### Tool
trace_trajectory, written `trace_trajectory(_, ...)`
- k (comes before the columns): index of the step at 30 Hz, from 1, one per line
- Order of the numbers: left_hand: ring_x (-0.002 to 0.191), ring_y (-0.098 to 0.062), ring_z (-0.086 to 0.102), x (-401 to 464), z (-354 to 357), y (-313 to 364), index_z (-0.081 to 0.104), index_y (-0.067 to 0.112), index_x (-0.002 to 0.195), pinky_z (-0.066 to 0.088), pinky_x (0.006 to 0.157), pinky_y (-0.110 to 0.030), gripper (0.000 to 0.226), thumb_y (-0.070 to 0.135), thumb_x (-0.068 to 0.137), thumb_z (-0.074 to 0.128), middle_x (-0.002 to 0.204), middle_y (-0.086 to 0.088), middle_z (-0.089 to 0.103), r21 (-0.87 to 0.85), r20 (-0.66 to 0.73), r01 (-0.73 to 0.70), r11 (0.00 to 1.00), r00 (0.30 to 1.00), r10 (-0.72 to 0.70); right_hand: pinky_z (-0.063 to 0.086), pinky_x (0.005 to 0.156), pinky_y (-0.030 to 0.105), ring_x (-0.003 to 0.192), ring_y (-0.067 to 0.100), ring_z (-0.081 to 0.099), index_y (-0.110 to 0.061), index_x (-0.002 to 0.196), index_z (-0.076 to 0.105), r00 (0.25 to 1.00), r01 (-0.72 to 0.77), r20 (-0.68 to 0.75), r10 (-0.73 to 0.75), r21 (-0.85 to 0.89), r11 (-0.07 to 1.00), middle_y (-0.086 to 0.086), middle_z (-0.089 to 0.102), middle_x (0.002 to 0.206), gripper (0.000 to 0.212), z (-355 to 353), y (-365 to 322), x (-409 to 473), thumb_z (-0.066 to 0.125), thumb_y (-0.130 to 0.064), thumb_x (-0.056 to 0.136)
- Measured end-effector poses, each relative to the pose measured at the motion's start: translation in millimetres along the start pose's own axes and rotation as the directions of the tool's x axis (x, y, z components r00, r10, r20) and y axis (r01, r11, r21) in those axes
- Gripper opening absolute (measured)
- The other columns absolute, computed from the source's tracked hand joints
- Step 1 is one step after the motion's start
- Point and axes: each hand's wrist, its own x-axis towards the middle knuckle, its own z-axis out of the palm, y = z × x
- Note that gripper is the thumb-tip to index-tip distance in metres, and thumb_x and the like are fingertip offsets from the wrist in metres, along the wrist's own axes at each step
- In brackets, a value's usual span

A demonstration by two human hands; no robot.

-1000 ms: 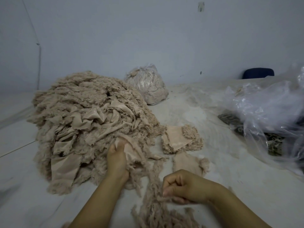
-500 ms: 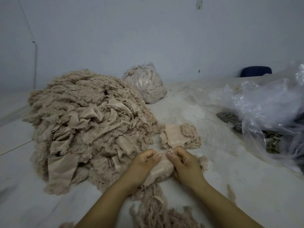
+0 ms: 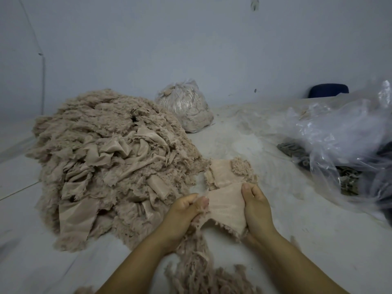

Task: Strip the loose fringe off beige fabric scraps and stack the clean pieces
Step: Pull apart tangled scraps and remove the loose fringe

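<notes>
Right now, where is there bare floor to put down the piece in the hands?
Bare floor lies right of the right hand, toward the clear plastic bag, and behind the small stack toward the tied bag. It is crowded left, by the big scrap heap, and below the hands, where the stripped fringe lies.

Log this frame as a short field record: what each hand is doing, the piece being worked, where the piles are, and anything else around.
left hand: pinches the left edge of the beige scrap
right hand: grips the scrap's right edge
scrap: stretched between the hands, fringe along its lower edge
big scrap heap: left
small stack: beyond the hands
stripped fringe: near the wrists
clear plastic bags: right
filled bag: by the wall
</notes>
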Motion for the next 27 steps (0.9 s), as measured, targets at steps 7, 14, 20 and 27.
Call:
trace_trajectory(7,0.081,-0.027,0.065,8,0,1,0.074,0.006,0.081,0.053,0.076,-0.034,0.027,0.03,0.078,0.061,0.09,-0.021,0.071,-0.01,-0.194,-0.022,1.0,0.981,0.019,0.039,0.047,0.014,0.059,0.009,0.049,-0.012,0.081,0.056,0.993,0.099,-0.054,-0.103,-0.067,0.993,0.001,0.055,0.071,0.025,3,-4,-2,0.043,-0.017,0.101)
trace_trajectory(14,0.056,-0.016,0.063,10,-10,4,0.071,0.009,0.073,0.051,0.048,-0.022,0.02,0.023,0.083,0.062,0.071,-0.008,0.068,-0.069,-0.332,0.001,0.998,0.943,-0.024,0.03,0.038,0.01,0.038,-0.006,0.039,-0.012,0.071,0.048,0.98,0.147,-0.122,-0.16,-0.11,0.983,-0.001,0.042,0.062,0.031,-5,-9,1,0.042,-0.016,0.102)
trace_trajectory(20,0.034,-0.009,0.052,11,-26,14,0.068,0.006,0.084,0.035,0.032,-0.01,0.014,0.016,0.089,0.059,0.055,-0.005,0.064,-0.161,-0.422,-0.04,0.986,0.906,-0.032,0.037,0.044,0.01,0.046,-0.005,0.045,-0.011,0.075,0.055,0.983,0.113,-0.137,-0.122,-0.068,0.991,-0.002,0.05,0.066,0.028,-12,-10,9,0.045,-0.019,0.101)
trace_trajectory(27,0.065,0.006,0.064,11,-41,15,0.069,0.023,0.078,0.047,0.056,-0.009,0.017,0.016,0.09,0.06,0.068,0.014,0.071,0.211,-0.487,-0.011,0.977,0.866,0.115,0.048,0.054,0.02,0.061,0.009,0.058,-0.012,0.08,0.062,0.998,0.04,-0.038,-0.04,0.009,0.999,0.002,0.061,0.073,0.028,-16,-18,8,0.045,-0.02,0.1)
